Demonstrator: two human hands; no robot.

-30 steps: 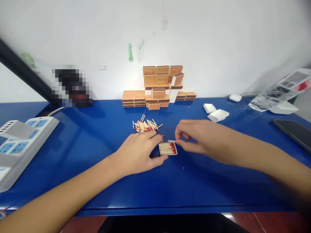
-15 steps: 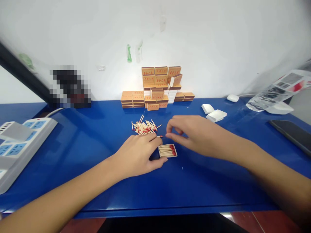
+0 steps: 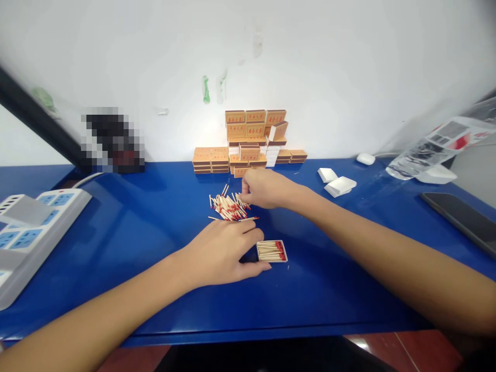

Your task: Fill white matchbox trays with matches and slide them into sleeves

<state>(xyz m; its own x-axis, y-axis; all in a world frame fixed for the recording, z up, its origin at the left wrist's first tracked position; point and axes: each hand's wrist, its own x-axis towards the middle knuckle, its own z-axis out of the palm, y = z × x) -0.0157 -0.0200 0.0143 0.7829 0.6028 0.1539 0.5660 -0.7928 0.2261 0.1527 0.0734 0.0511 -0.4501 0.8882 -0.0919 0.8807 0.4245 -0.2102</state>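
Note:
A small white matchbox tray point(image 3: 272, 260) lies on the blue table, lined with red-tipped matches whose heads point right. My left hand point(image 3: 228, 253) rests at its left end, forefinger by the far corner and thumb along the near edge, steadying it. Beyond that hand is a loose pile of matches point(image 3: 229, 206) with red heads facing several ways. My right hand point(image 3: 267, 188) reaches to the pile's right side, its thumb and fingers pinched together there. Whether a match sits between those fingertips is hidden.
Orange matchboxes point(image 3: 246, 130) stand stacked against the wall. White empty trays point(image 3: 340, 186) lie at the right, near a plastic bottle point(image 3: 422, 150), a white case point(image 3: 366, 158) and a dark phone point(image 3: 461, 217). A power strip point(image 3: 58, 227) occupies the left side.
My right hand has moved left and away from me, from above the tray's far right to the match pile. The tray and left hand sit slightly lower in view.

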